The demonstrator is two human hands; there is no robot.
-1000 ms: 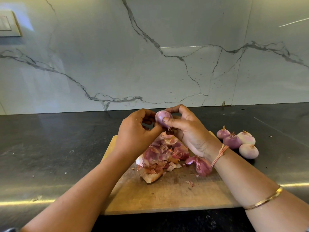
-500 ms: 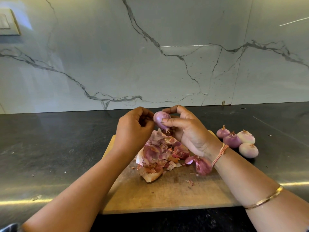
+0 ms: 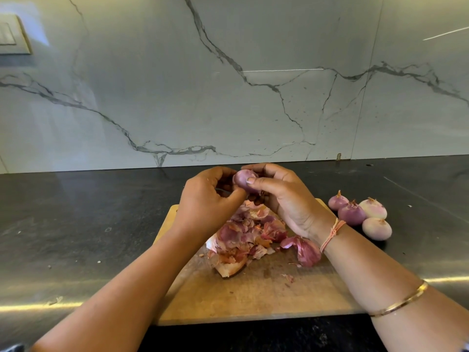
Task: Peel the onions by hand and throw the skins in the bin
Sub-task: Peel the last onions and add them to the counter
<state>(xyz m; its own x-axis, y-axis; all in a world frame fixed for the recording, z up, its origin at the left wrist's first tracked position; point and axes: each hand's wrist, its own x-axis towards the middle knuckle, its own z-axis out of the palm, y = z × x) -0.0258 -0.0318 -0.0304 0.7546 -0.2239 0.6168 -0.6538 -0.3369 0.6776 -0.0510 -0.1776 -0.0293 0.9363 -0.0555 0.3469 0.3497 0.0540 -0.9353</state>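
Small round pale-purple onion (image 3: 244, 179) held up between both hands, above the far end of the board. Right hand (image 3: 284, 199) grips it: thumb across the near face, fingers curled over the top and behind. Left hand (image 3: 205, 199) has its fingers curled in, thumb tip nipping at the onion's lower left side. Whether a flake is caught there, cannot tell.

Directly below the fingers: heap of papery pink and brown onion skins (image 3: 243, 237) on the pale wooden cutting board (image 3: 241, 301). One curled pink skin (image 3: 302, 248) lies apart, under the right wrist. To the right of the right hand, off the board, four peeled purple-and-white onions (image 3: 355, 212) cluster on the dark grey stone countertop (image 3: 76, 224). No bin in view.

Judgement: the bulb looks nearly bare, so the work is the last thin scraps near the root. Best done by keeping the right grip steady and turning the bulb towards the left thumb, lifting the skin with the nail and pulling along the grain without gouging flesh. Let scraps drop on the heap, so one gather clears them.
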